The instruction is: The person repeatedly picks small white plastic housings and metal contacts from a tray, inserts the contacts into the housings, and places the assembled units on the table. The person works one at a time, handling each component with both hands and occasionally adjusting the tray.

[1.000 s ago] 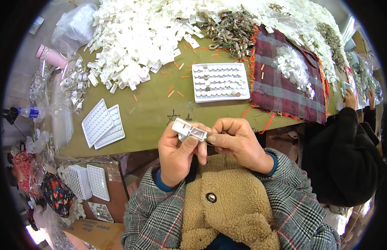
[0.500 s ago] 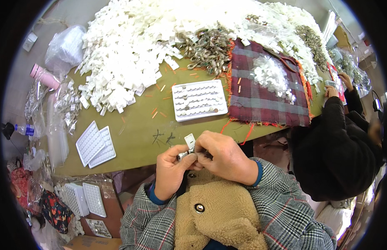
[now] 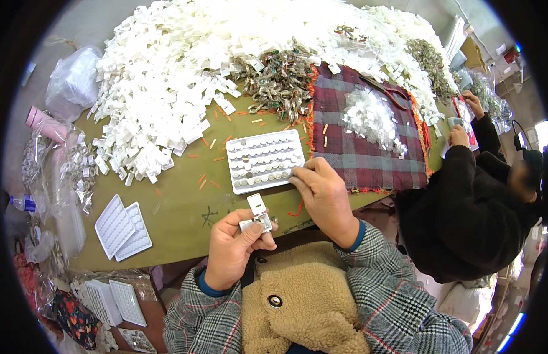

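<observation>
My left hand (image 3: pixel 229 251) grips a small white plastic case (image 3: pixel 258 205) whose lid stands up, with a squarish hollow part below it facing up. At the front right corner of a white tray (image 3: pixel 264 187) is my right hand (image 3: pixel 328 197), thumb and fingertips pinched together. Whatever lies between those fingertips is hidden. Rows of round cups fill the tray, and small round silvery pieces (image 3: pixel 270 176) sit in its front row. A few darker round pieces lie in other rows.
Loose white plastic pieces (image 3: pixel 150 94) form a big heap at the back, beside a pile of metallic parts (image 3: pixel 280 85). A plaid cloth (image 3: pixel 356 159) bears clear bits (image 3: pixel 374 118) and scissors (image 3: pixel 392 94). Two white trays (image 3: pixel 116 227) lie left. A person in black (image 3: pixel 462 218) works at right.
My right hand has left the case and moved up and right to the tray's corner. My left hand still holds the case, now slightly lower and farther left. The view has shifted somewhat.
</observation>
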Motion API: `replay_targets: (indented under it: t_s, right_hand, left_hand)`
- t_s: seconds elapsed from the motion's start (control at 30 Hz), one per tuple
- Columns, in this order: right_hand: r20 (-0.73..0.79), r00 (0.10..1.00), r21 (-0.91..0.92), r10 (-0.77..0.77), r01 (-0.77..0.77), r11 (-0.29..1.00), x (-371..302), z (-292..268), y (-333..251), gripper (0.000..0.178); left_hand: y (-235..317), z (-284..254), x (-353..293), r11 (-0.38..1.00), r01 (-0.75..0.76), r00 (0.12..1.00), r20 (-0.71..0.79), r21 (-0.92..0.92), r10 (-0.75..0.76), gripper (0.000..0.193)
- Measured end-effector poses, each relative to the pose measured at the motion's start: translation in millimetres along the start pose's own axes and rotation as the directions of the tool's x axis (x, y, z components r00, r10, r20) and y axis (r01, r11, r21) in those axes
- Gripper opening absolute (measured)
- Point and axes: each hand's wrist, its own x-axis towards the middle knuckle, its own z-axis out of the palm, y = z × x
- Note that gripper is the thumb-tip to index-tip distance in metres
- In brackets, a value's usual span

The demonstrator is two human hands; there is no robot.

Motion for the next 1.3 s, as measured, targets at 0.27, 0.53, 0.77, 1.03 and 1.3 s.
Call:
replay_targets:
  t_s: [0.27,0.53,0.77,1.03,1.3]
  right_hand:
    - [0.018,0.998,0.153,0.055,-0.057,0.987,10,-2,23,0.014]
    - [0.21,0.971,-0.133,-0.11,0.14,0.981,21,-8,25,0.029]
    - [0.272,0.958,-0.06,-0.087,0.107,0.992,21,-17,6,0.016]
    - [0.168,0.964,0.356,-0.207,0.136,0.924,-10,-15,-36,0.022]
    - [0.241,0.97,0.555,-0.025,-0.117,0.824,-29,-13,-45,0.028]
  left_hand:
    - [4,-1,6,0.999,0.031,0.998,0.056,-0.021,-0.03,0.027]
    - [3,-3,9,0.986,0.058,0.996,0.069,-0.159,-0.047,0.03]
    - [-2,-3,10,0.958,0.059,0.993,0.116,-0.282,-0.027,0.025]
    - [-11,0,-1,0.963,-0.027,0.994,0.093,-0.267,0.053,0.021]
    - [-14,2,-12,0.957,-0.025,0.994,0.099,-0.289,0.056,0.021]
